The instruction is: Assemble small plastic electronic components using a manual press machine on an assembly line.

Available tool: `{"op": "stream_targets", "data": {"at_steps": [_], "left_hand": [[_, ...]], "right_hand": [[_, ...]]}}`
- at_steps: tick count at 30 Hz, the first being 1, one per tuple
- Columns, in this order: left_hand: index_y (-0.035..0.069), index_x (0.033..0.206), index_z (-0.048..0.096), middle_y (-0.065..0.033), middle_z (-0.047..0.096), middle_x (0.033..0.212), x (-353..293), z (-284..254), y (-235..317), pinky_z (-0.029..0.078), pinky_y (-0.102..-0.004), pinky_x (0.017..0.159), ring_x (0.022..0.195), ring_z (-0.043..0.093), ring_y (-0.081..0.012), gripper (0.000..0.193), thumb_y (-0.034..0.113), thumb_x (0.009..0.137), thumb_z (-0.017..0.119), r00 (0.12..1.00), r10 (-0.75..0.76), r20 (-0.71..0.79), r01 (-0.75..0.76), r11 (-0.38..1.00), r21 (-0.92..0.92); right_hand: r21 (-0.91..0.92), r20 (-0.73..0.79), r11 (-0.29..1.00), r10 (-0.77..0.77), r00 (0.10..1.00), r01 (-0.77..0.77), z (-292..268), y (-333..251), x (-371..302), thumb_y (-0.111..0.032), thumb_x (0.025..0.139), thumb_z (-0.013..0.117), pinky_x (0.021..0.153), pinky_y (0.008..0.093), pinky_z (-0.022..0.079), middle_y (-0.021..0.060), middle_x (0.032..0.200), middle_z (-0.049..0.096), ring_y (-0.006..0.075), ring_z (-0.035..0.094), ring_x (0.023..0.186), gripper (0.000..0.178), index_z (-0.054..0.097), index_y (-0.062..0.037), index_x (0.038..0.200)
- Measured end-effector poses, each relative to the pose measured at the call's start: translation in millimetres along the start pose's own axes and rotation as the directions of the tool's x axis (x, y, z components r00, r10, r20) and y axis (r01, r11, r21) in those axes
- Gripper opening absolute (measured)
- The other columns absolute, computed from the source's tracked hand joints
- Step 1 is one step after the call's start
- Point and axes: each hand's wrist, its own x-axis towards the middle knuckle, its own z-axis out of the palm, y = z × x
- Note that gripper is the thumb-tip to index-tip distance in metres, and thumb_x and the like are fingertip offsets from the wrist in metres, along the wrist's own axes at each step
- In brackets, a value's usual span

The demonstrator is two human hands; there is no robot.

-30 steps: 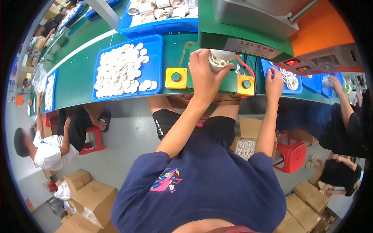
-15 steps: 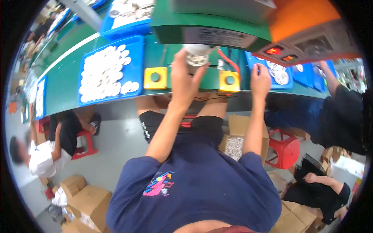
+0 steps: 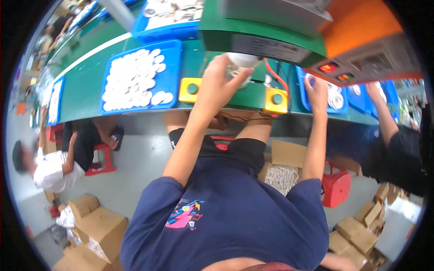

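My left hand (image 3: 218, 83) is curled, thumb and fingers around a round white part (image 3: 235, 71) just below the white cylindrical head (image 3: 244, 59) of a machine. Blur and my fingers hide much of that part. My right hand (image 3: 318, 95) reaches over a blue tray (image 3: 305, 100) of white rings (image 3: 335, 98), thumb and fingers apart. Its fingertips are partly covered by the orange housing, and nothing shows in its grasp. Between my hands, a yellow box with a green button (image 3: 276, 100) sits at the bench edge; a second yellow button box (image 3: 190, 90) is beside my left forearm.
A blue tray (image 3: 174, 97) heaped with white discs lies left. The green machine body (image 3: 266, 43) and orange control box (image 3: 366, 58) overhang the bench. A red cable (image 3: 274, 74) curves down near the right button box. An open carton of rings (image 3: 281, 178) stands below; co-workers sit either side.
My right hand has moved forward over the tray of rings, its fingers spreading. My left hand stays at the round part under the machine head. The whole view has shifted slightly.
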Motion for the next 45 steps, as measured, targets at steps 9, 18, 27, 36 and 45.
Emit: {"op": "stream_targets", "data": {"at_steps": [9, 18, 27, 36, 45], "left_hand": [[0.0, 0.096, 0.067, -0.0179, 0.066, 0.092, 2, -2, 11, 0.052, -0.0449, 0.077, 0.089, 0.066, -0.0381, 0.012, 0.008, 0.087, 0.07, 0.969, 0.166, -0.18, -0.141, 0.979, 0.147], [-0.001, 0.092, 0.066, -0.0179, 0.067, 0.092, -24, -18, -15, 0.053, -0.0401, 0.071, 0.08, 0.067, -0.0312, 0.009, 0.007, 0.09, 0.066, 0.925, -0.149, -0.351, 0.188, 0.979, 0.081], [0.004, 0.106, 0.069, -0.0183, 0.067, 0.104, 4, -116, -80, 0.052, -0.0457, 0.087, 0.098, 0.065, -0.0372, 0.016, 0.009, 0.092, 0.065, 0.922, 0.059, -0.383, 0.17, 0.825, 0.538], [0.002, 0.117, 0.067, -0.0225, 0.067, 0.113, 48, -171, -161, 0.051, -0.0512, 0.091, 0.108, 0.064, -0.0401, 0.038, 0.028, 0.089, 0.07, 0.977, -0.207, 0.05, 0.065, 0.512, 0.857], [0.009, 0.103, 0.072, -0.0199, 0.072, 0.114, 89, -162, -81, 0.054, -0.0524, 0.085, 0.105, 0.07, -0.0381, 0.027, 0.028, 0.094, 0.056, 0.814, -0.568, 0.122, -0.013, 0.191, 0.981]], "right_hand": [[0.021, 0.029, 0.99, -0.142, 0.99, 0.141, -19, 4, -29, -0.012, 0.087, 0.074, 0.091, 0.0447, 0.046, 0.0211, 0.104, 0.06, 0.0386, 0.058, 0.101, 0.019, 0.063, 0.0017, 0.095], [0.068, 0.07, 0.981, -0.185, 0.98, 0.18, -18, -7, -29, -0.015, 0.089, 0.071, 0.1, 0.0468, 0.042, 0.0206, 0.114, 0.063, 0.0411, 0.056, 0.111, 0.019, 0.061, 0.0007, 0.094], [0.128, -0.066, 0.99, 0.059, 0.996, -0.05, -19, 7, -37, -0.025, 0.095, 0.069, 0.093, 0.0421, 0.047, 0.0197, 0.105, 0.066, 0.0365, 0.062, 0.1, 0.032, 0.064, 0.003, 0.11], [0.04, 0.072, 0.986, -0.165, 0.984, 0.162, -22, 5, -35, -0.012, 0.084, 0.072, 0.1, 0.0452, 0.046, 0.0226, 0.116, 0.065, 0.0402, 0.06, 0.111, 0.035, 0.065, 0.002, 0.116], [0.175, -0.163, 0.981, -0.055, 0.985, 0.083, -23, -9, -46, -0.016, 0.088, 0.073, 0.104, 0.0414, 0.044, 0.02, 0.121, 0.063, 0.0345, 0.06, 0.116, 0.045, 0.059, 0.0024, 0.126]]}}
